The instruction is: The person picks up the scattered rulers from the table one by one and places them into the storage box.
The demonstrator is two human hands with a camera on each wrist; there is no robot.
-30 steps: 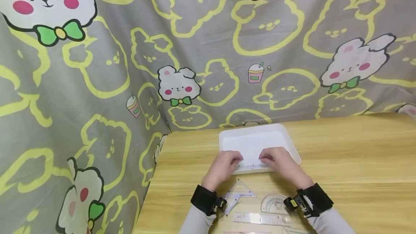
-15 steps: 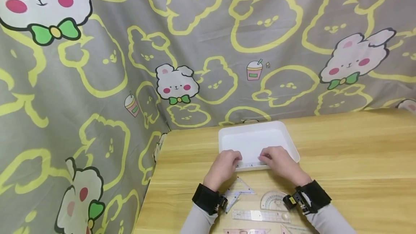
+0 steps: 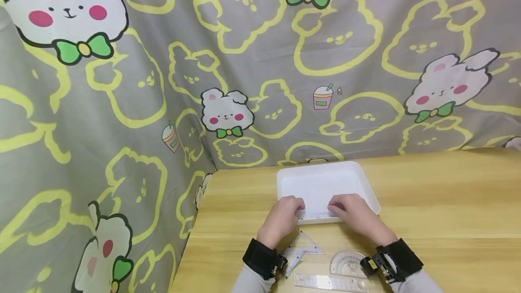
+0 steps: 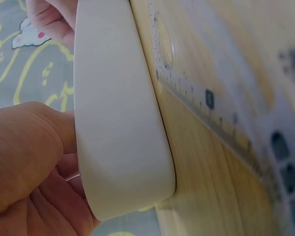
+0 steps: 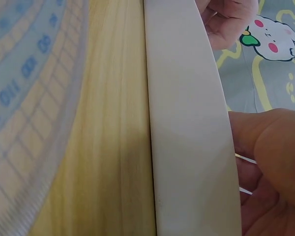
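In the head view a white rectangular tray point(image 3: 321, 180) stands on the table. A clear ruler point(image 3: 319, 215) with dark markings lies along the inside of its near wall. My left hand point(image 3: 282, 215) reaches over that wall and pinches the ruler's left part with curled fingers. My right hand point(image 3: 355, 214) does the same at the right part. Both wrist views show the tray's outer wall point(image 4: 120, 113) hiding most of the ruler, with the left thumb point(image 4: 64, 130) and the right thumb point(image 5: 246, 132) right at the rim.
In front of the tray lie clear set squares point(image 3: 303, 245) on the left, a protractor point(image 3: 346, 263) on the right, and another clear ruler point(image 3: 330, 282) nearer. A patterned grey curtain point(image 3: 260, 71) hangs behind and along the left of the wooden table point(image 3: 439, 202).
The head view has tilted up a little, so the scene sits lower and the nearest pieces have left the frame. Both hands keep their place on the ruler in the tray.
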